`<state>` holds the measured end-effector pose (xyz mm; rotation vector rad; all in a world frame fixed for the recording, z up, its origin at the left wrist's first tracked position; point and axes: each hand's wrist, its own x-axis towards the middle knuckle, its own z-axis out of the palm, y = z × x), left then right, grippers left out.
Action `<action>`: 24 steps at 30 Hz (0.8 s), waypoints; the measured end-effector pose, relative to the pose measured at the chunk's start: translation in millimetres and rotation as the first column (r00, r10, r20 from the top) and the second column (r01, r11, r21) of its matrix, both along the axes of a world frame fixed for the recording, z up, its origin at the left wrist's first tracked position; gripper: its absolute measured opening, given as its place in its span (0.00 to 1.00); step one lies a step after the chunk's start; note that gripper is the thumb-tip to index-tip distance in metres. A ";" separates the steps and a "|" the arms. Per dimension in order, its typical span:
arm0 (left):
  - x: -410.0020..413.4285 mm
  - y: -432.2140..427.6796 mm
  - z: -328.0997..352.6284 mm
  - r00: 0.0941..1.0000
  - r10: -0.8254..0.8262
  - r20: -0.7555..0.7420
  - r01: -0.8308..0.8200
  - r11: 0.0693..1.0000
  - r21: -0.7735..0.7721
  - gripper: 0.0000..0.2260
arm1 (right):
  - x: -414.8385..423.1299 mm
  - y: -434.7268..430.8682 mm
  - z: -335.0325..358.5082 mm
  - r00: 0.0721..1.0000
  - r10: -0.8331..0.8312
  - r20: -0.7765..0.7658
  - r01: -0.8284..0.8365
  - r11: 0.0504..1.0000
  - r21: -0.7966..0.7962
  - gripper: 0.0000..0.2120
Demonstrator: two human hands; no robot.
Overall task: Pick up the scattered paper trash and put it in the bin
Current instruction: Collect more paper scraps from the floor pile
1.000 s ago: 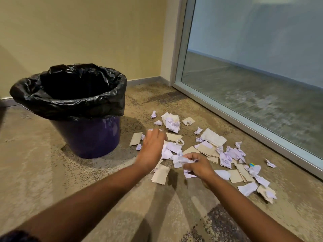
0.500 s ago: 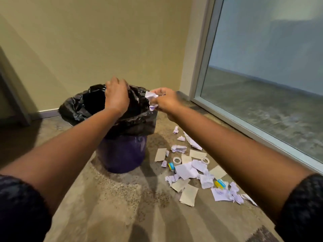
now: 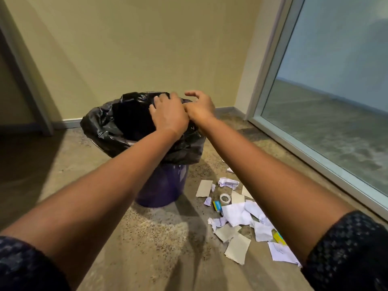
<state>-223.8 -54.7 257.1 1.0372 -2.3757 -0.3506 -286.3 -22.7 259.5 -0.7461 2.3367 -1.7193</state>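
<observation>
Though amid paper scraps (image 3: pixel 237 214) — tape roll (image 3: pixel 225 199)

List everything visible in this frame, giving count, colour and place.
bin: one, purple, on the floor left of the scraps.
bin liner: one, black, draped over the bin's rim.
paper scraps: many, white, lilac and beige, scattered on the floor right of the bin.
tape roll: one, white, among the scraps.
small packets: two, blue and yellow, among the scraps; kind unclear.
floor: mottled beige-brown.
wall: yellowish, behind the bin.
glass panel: one, pale-framed, at right.
sleeves: two, dark patterned, bottom corners.
left hand: over the bin's opening, fingers extended.
right hand: beside it, fingers loosely curled, no paper seen in its grip.
</observation>
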 end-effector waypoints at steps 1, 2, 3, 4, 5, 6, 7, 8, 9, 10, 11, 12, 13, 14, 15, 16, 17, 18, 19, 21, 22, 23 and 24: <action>-3.9 8.6 -2.5 0.999 -0.028 -0.037 0.025 0.997 -0.075 0.18 | -4.9 9.4 -3.5 0.998 -0.023 -0.062 0.020 0.999 -0.042 0.16; -7.7 19.0 -4.9 0.995 -0.070 -0.073 0.059 0.988 -0.141 0.19 | -8.9 21.4 -7.0 0.993 -0.042 -0.111 0.032 0.995 -0.090 0.15; -11.2 30.6 -7.1 0.987 -0.122 -0.101 0.102 0.977 -0.190 0.21 | -13.5 34.6 -11.6 0.987 -0.054 -0.151 0.034 0.990 -0.134 0.15; -14.4 42.8 -9.8 0.976 -0.183 -0.117 0.154 0.962 -0.225 0.22 | -17.8 48.7 -17.8 0.983 -0.066 -0.172 0.038 0.986 -0.161 0.14; -17.7 55.5 -13.1 0.963 -0.244 -0.115 0.208 0.944 -0.257 0.23 | -23.2 63.2 -25.3 0.980 -0.083 -0.181 0.052 0.984 -0.170 0.15; -21.5 68.1 -18.5 0.951 -0.295 -0.093 0.258 0.922 -0.290 0.23 | -28.4 78.7 -33.4 0.978 -0.106 -0.180 0.077 0.984 -0.161 0.15; -25.7 79.8 -25.7 0.939 -0.337 -0.060 0.303 0.899 -0.316 0.24 | -34.7 94.4 -43.1 0.976 -0.128 -0.179 0.103 0.984 -0.143 0.15; -30.0 90.7 -34.3 0.929 -0.370 -0.022 0.343 0.878 -0.333 0.25 | -41.9 110.2 -54.5 0.974 -0.143 -0.174 0.125 0.986 -0.113 0.15; -35.1 100.4 -44.1 0.918 -0.397 0.017 0.379 0.861 -0.339 0.25 | -50.2 125.5 -67.9 0.974 -0.152 -0.167 0.142 0.987 -0.072 0.15; -40.2 108.9 -54.7 0.907 -0.418 0.055 0.412 0.848 -0.333 0.25 | -58.3 140.2 -81.9 0.975 -0.153 -0.159 0.152 0.988 -0.018 0.15; -45.3 116.6 -65.6 0.898 -0.429 0.099 0.437 0.842 -0.316 0.26 | -67.1 153.4 -96.2 0.978 -0.148 -0.149 0.157 0.986 0.053 0.14; -50.1 124.4 -76.5 0.891 -0.427 0.154 0.454 0.842 -0.292 0.26 | -76.1 166.5 -110.4 0.980 -0.142 -0.139 0.161 0.978 0.136 0.13; -54.2 131.2 -86.7 0.882 -0.419 0.215 0.465 0.846 -0.261 0.26 | -84.3 179.7 -123.6 0.982 -0.139 -0.126 0.164 0.962 0.218 0.12; -57.3 137.6 -97.1 0.870 -0.407 0.280 0.470 0.856 -0.216 0.27 | -90.7 193.3 -135.1 0.985 -0.127 -0.113 0.155 0.944 0.292 0.11; -58.7 142.6 -107.8 0.854 -0.394 0.340 0.465 0.871 -0.157 0.27 | -95.8 205.5 -146.8 0.989 -0.106 -0.099 0.135 0.921 0.365 0.11; -60.4 148.3 -118.8 0.836 -0.382 0.393 0.449 0.889 -0.091 0.28 | -100.6 218.7 -156.7 0.993 -0.079 -0.087 0.109 0.892 0.439 0.12; -60.5 152.4 -130.6 0.819 -0.372 0.438 0.423 0.906 -0.023 0.28 | -103.2 230.5 -168.4 0.996 -0.052 -0.072 0.082 0.848 0.523 0.13; -59.2 155.5 -142.2 0.804 -0.365 0.470 0.389 0.920 0.049 0.28 | -104.6 240.7 -178.9 0.998 -0.028 -0.051 0.053 0.799 0.599 0.14; -58.6 159.5 -154.2 0.789 -0.364 0.496 0.351 0.928 0.124 0.29 | -106.2 251.9 -190.0 1.000 -0.012 -0.022 0.024 0.750 0.661 0.17; -53.0 165.2 -176.7 0.747 -0.371 0.551 0.284 0.928 0.239 0.32 | -105.8 272.4 -208.6 0.998 0.010 0.055 -0.049 0.629 0.776 0.25; -48.5 167.4 -186.9 0.726 -0.373 0.578 0.256 0.927 0.276 0.34 | -103.6 282.3 -216.3 0.994 0.021 0.106 -0.100 0.546 0.832 0.30; -43.2 168.7 -196.8 0.708 -0.371 0.601 0.226 0.925 0.305 0.36 | -101.6 291.4 -224.0 0.987 0.026 0.160 -0.153 0.471 0.869 0.35; -37.8 169.7 -205.8 0.691 -0.369 0.622 0.190 0.922 0.336 0.39 | -98.9 299.4 -230.4 0.979 0.025 0.204 -0.195 0.421 0.886 0.40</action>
